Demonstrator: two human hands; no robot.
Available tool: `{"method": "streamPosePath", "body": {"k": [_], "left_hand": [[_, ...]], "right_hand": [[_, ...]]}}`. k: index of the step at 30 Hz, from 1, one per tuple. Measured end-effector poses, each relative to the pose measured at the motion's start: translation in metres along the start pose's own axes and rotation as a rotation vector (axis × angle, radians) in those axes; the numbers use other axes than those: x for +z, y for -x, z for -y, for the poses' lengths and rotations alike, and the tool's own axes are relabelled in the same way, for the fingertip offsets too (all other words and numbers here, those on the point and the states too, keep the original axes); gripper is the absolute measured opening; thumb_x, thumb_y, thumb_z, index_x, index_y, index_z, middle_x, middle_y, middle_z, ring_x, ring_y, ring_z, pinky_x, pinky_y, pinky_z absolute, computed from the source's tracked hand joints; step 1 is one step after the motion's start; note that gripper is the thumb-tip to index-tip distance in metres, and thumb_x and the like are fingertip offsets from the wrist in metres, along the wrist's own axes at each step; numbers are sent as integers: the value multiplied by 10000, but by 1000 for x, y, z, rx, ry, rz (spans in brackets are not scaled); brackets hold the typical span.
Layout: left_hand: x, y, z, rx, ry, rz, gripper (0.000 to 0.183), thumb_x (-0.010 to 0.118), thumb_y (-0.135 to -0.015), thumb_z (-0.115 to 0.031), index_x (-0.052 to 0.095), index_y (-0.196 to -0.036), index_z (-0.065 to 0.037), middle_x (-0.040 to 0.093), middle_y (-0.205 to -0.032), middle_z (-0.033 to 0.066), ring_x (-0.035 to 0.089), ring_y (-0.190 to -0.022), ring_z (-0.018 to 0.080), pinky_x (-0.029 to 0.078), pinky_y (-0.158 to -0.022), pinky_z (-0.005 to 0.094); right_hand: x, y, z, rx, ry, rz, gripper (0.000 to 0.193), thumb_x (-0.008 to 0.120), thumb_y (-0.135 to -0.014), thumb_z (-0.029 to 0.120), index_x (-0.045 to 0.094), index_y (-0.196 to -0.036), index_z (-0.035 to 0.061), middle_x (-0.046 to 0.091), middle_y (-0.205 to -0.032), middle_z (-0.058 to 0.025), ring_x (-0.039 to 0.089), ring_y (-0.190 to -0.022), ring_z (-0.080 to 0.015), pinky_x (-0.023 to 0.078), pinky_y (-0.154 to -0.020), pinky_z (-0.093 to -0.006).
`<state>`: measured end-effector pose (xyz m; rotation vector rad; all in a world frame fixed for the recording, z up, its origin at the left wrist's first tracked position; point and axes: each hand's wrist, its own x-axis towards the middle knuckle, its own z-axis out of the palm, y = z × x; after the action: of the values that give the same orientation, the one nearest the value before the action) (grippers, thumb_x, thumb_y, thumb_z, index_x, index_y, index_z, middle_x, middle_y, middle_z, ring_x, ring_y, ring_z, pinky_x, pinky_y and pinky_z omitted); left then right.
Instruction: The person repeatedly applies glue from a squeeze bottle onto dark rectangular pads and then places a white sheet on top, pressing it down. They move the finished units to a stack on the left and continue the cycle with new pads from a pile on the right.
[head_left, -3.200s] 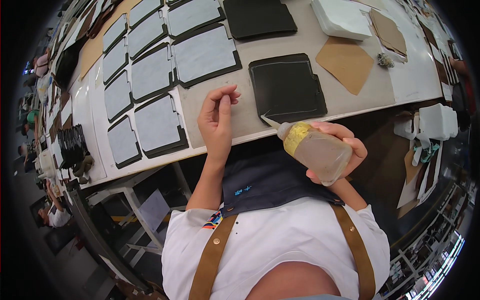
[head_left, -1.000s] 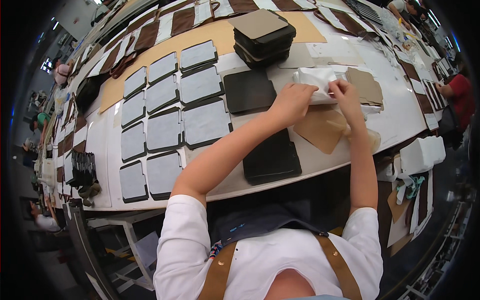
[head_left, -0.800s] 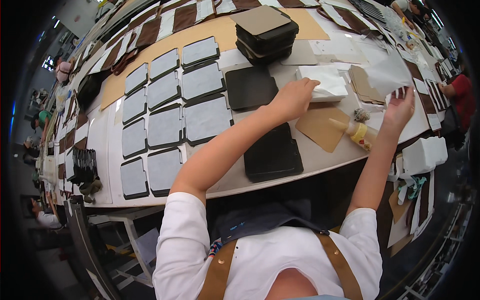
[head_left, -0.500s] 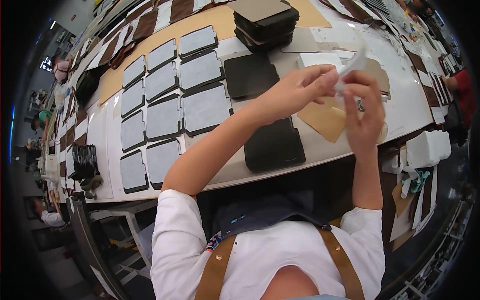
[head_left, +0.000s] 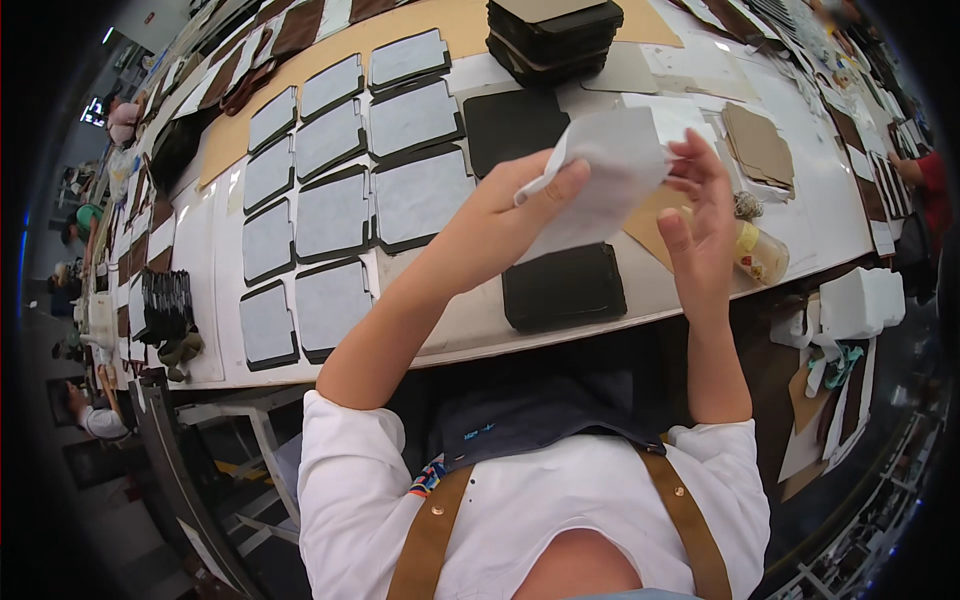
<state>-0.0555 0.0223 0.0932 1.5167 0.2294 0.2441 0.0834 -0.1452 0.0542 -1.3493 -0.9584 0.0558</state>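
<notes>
Near edge of the worktable: a thin, white, flexible sheet (head_left: 612,150) is raised above the tabletop, between the two hands. The left hand (head_left: 535,200) pinches it at its left side, thumb laid over the upper face and fingers beneath; this grip presumably keeps so limp a piece from slipping, although the held edge curls. The right hand (head_left: 703,205) stands at the opposite edge, thumb well apart from the loosely bent fingers; whether the fingertips touch the sheet cannot be told.

Below the sheet, a black, flat, notched panel (head_left: 565,292) lies close to the table edge, probably for easy reach. To its right, a tan paper piece (head_left: 650,228) is partly hidden by the right hand, and a translucent plastic bottle with a yellow band (head_left: 762,255) lies just beyond that hand.

Farther off, black-bordered panels faced with pale grey sheets (head_left: 420,200) lie in rows at left, face up, apparently to leave each face exposed. A second black panel (head_left: 510,128) lies beside them. At right are a white sheet stack (head_left: 690,117) and brown card pieces (head_left: 757,145); farthest, a tall pile of black panels (head_left: 552,48) is topped by a tan board, the stacking likely saving space.
</notes>
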Motion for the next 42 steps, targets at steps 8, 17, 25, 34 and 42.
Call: {"method": "streamPosePath", "body": {"k": [8, 17, 25, 34, 42], "left_hand": [[-14, 30, 56, -142, 15, -109, 331, 592, -1033, -267, 651, -1237, -13, 684, -977, -12, 598, -855, 56, 482, -749, 229], [11, 60, 85, -144, 64, -403, 407, 598, -1010, -140, 524, -1386, -1, 573, -754, -47, 457, -622, 24, 372, -566, 191], [20, 79, 106, 39, -451, -425, 460, 663, -950, -80, 583, -1403, -103, 593, -729, 20, 437, -617, 67, 395, -570, 233], [15, 82, 117, 6, -614, -480, 334, 720, -916, -117, 707, -1248, -87, 555, -648, 93, 447, -550, 117, 418, -545, 265], [14, 80, 125, 33, -648, -523, 359, 738, -899, -124, 703, -1254, -84, 568, -644, 86, 469, -526, 133, 426, -534, 275]], "right_hand": [[2, 28, 0, 544, -129, 84, 166, 681, -974, 143, 656, -1076, 15, 658, -747, 18, 533, -601, 0, 402, -506, -172], [3, 59, -11, 634, 9, 109, 143, 666, -970, 112, 640, -1064, 8, 600, -678, 48, 434, -556, 15, 304, -495, -187], [3, 72, -19, 675, 54, 115, 95, 667, -956, 80, 654, -994, -6, 523, -653, 70, 379, -573, 8, 268, -529, -199], [17, 75, -31, 504, 225, 124, 90, 674, -932, 53, 657, -983, -19, 502, -690, 39, 374, -612, -36, 317, -552, -223], [18, 74, -35, 499, 304, 140, 100, 699, -914, 74, 670, -969, -5, 472, -678, -3, 415, -670, -104, 364, -577, -267]]}}
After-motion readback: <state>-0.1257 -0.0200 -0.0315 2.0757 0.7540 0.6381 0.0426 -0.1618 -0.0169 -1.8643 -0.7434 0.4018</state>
